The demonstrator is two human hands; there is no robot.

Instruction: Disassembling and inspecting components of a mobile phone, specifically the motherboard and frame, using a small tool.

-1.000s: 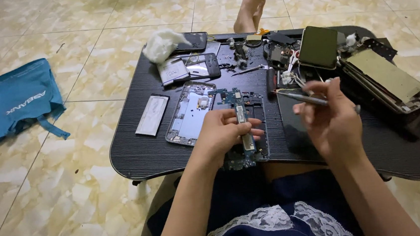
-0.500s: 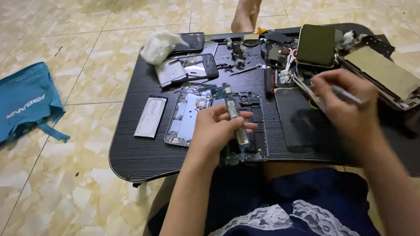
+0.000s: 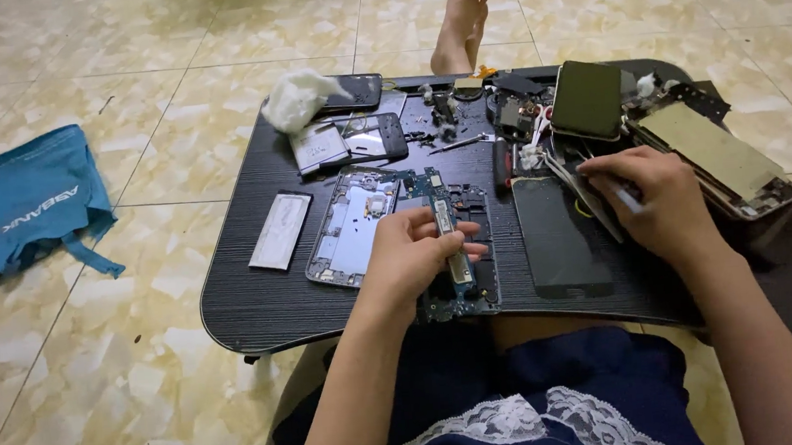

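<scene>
1. My left hand (image 3: 413,254) rests on the board (image 3: 454,246), fingers curled over it and pinching a narrow strip (image 3: 456,260) that lies on it.
2. The board's long axis runs away from me, far end pointing at the counter's (image 3: 261,304) back edge; the strip lies along the same line.
3. Just left of that hand lies an open frame (image 3: 351,226), parallel to the board.
4. My right hand (image 3: 663,201) is clenched around a slim tool (image 3: 627,199), whose tip I cannot make out.
5. Left of the right hand lies a dark phone (image 3: 557,238), long axis also away from me.
</scene>
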